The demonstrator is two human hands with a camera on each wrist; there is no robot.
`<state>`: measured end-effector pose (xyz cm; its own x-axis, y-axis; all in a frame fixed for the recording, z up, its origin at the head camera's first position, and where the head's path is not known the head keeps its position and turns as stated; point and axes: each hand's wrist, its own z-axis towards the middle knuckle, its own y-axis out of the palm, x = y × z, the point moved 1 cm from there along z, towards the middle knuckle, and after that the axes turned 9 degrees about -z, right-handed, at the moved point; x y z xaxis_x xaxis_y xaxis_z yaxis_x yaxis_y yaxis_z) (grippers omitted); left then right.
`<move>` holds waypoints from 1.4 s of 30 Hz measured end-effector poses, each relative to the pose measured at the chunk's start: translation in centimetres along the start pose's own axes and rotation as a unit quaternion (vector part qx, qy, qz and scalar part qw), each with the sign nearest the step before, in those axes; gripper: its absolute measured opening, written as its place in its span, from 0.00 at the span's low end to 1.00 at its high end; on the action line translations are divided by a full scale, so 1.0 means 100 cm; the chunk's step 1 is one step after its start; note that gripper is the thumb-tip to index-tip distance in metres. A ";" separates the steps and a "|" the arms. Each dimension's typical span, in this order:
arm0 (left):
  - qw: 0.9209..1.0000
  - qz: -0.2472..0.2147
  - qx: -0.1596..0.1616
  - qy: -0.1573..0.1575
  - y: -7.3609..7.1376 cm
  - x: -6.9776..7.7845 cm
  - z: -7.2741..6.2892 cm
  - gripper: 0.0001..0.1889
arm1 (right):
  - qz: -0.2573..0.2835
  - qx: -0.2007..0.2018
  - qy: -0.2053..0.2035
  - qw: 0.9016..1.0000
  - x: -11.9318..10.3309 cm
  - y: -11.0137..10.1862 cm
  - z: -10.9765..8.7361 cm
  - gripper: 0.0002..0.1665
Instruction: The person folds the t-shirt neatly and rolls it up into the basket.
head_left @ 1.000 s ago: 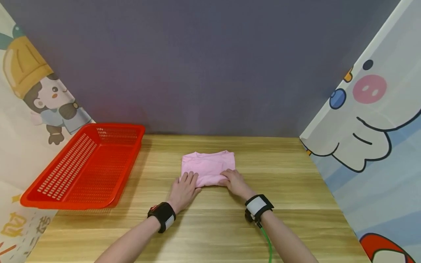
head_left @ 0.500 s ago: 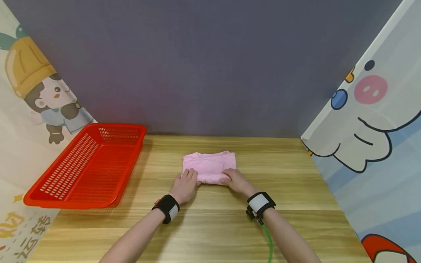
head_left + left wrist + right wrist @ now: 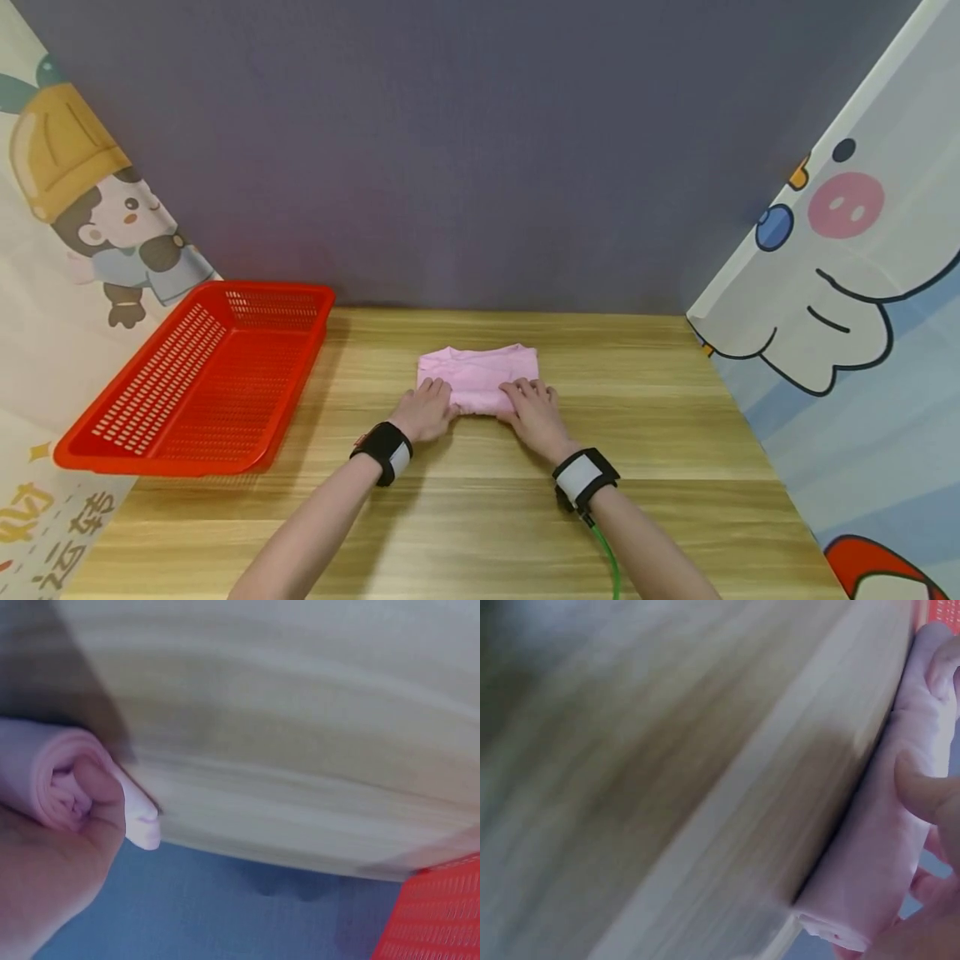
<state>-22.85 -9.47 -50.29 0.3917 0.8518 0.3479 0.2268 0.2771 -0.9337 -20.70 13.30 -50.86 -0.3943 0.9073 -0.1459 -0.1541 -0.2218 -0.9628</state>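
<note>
A pink cloth (image 3: 480,380) lies on the wooden table, its near edge rolled into a thick roll and its far part flat. My left hand (image 3: 424,412) holds the left end of the roll; the left wrist view shows the spiral of layers in the rolled cloth (image 3: 46,769) with a digit bent against its open end. At the other end, my right hand (image 3: 536,418) grips the roll with fingers over the top. Seen from the right wrist, the thumb (image 3: 922,791) presses the near side of the cloth (image 3: 870,862), other fingers lying behind it.
A red perforated plastic basket (image 3: 292,400) stands on the left of the table (image 3: 480,517). A grey panel (image 3: 465,167) rises behind, with cartoon-printed sheets at both sides. A green cable (image 3: 609,554) runs from the right wrist strap.
The near edge of the cloth has been rolled away from the person, so less of it lies flat. Both hands have shifted slightly forward, and the right fingers have come over the roll's top.
</note>
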 end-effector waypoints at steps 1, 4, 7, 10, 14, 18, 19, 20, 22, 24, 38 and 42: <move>1.000 -0.008 -0.005 -0.005 -0.002 0.000 0.001 0.16 | 0.003 0.001 0.001 1.000 0.000 0.001 0.001 0.22; 1.000 -0.014 0.006 0.000 -0.002 -0.001 -0.001 0.19 | 0.033 -0.007 0.007 0.999 0.003 0.003 0.008 0.17; 0.998 0.017 0.057 0.026 0.003 -0.004 -0.006 0.23 | 0.068 -0.031 0.023 0.997 0.006 0.003 0.015 0.15; 0.988 0.077 0.120 0.052 0.011 -0.007 -0.011 0.27 | 0.091 -0.062 0.035 0.993 0.010 0.003 0.022 0.15; 0.973 0.139 0.174 0.062 0.016 -0.009 -0.013 0.28 | 0.104 -0.093 0.028 0.990 0.015 0.000 0.030 0.14; 0.975 0.118 0.176 0.062 0.011 -0.008 -0.009 0.23 | 0.121 -0.116 -0.003 0.986 0.021 -0.004 0.038 0.15; 0.978 0.106 0.171 0.060 0.008 -0.007 -0.007 0.22 | 0.129 -0.121 -0.014 0.984 0.023 -0.005 0.040 0.15; 0.980 0.096 0.165 0.060 0.005 -0.006 -0.005 0.21 | 0.138 -0.128 -0.022 0.982 0.024 -0.006 0.041 0.14; 0.985 0.080 0.146 0.055 0.000 -0.006 -0.001 0.21 | 0.152 -0.138 -0.034 0.978 0.026 -0.007 0.044 0.14; 0.988 0.070 0.125 0.049 -0.004 -0.007 0.003 0.21 | 0.156 -0.147 -0.039 0.976 0.026 -0.009 0.045 0.14; 0.999 -0.009 0.030 0.012 -0.007 -0.013 0.016 0.26 | 0.059 -0.083 0.003 0.995 0.014 -0.004 0.028 0.32; 1.000 -0.012 0.022 0.014 -0.009 -0.010 0.012 0.27 | 0.052 -0.068 -0.002 0.996 0.014 -0.001 0.026 0.25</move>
<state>-24.54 -10.01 -49.88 0.4123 0.8315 0.3723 0.1967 0.3178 -0.9275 -23.57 13.69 -50.35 -0.4061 0.8800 -0.2461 0.0112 -0.2645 -0.9643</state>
